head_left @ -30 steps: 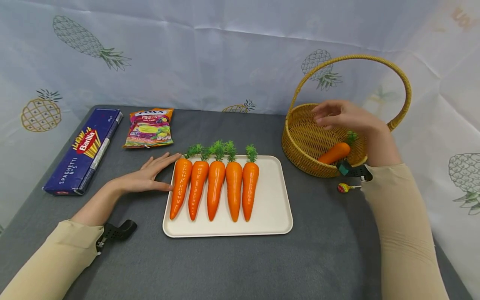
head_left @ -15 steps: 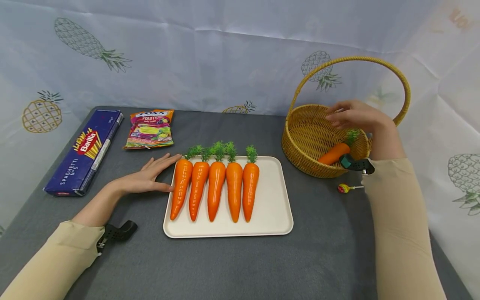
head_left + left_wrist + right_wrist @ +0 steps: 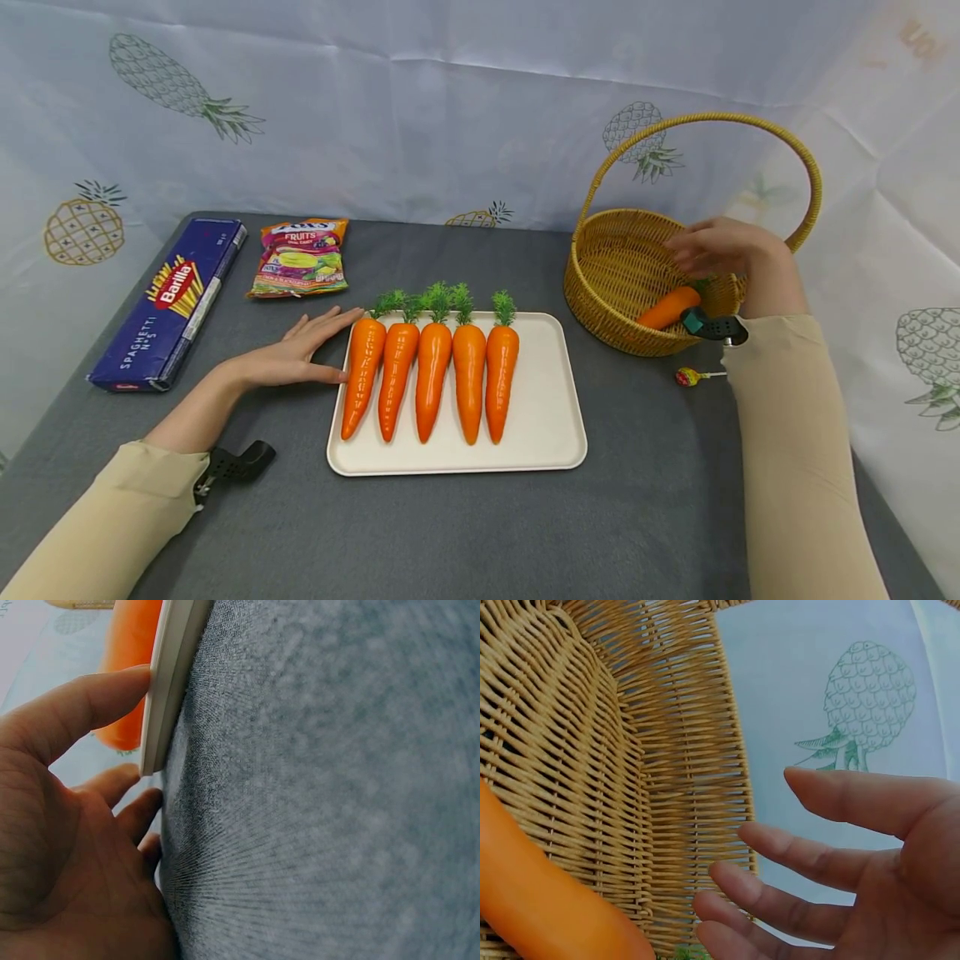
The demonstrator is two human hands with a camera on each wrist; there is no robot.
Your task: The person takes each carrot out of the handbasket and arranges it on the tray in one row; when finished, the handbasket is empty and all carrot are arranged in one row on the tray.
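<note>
My left hand [image 3: 296, 354] rests at the left edge of a cream tray [image 3: 536, 450], its thumb touching the rim in the left wrist view. Several orange carrots with green tops lie side by side on the tray; the leftmost carrot [image 3: 362, 379] is nearest that hand. Over the wicker basket [image 3: 611, 275] hovers my right hand [image 3: 723, 246], fingers spread and holding nothing. Inside the basket lies one carrot [image 3: 669, 307], its leafy top partly hidden by the hand. The right wrist view shows this carrot [image 3: 547, 889] apart from the fingertips [image 3: 739, 885].
A blue spaghetti box [image 3: 168, 304] and a candy bag [image 3: 300, 258] lie at the back left. A lollipop [image 3: 693, 377] sits in front of the basket. The basket's tall handle [image 3: 705, 117] arches above it. A pineapple-print cloth [image 3: 420, 117] hangs behind the grey table.
My right hand has moved right over the basket, then lowered slightly toward the carrot's leafy end. My left hand, the tray and its carrots stay in place.
</note>
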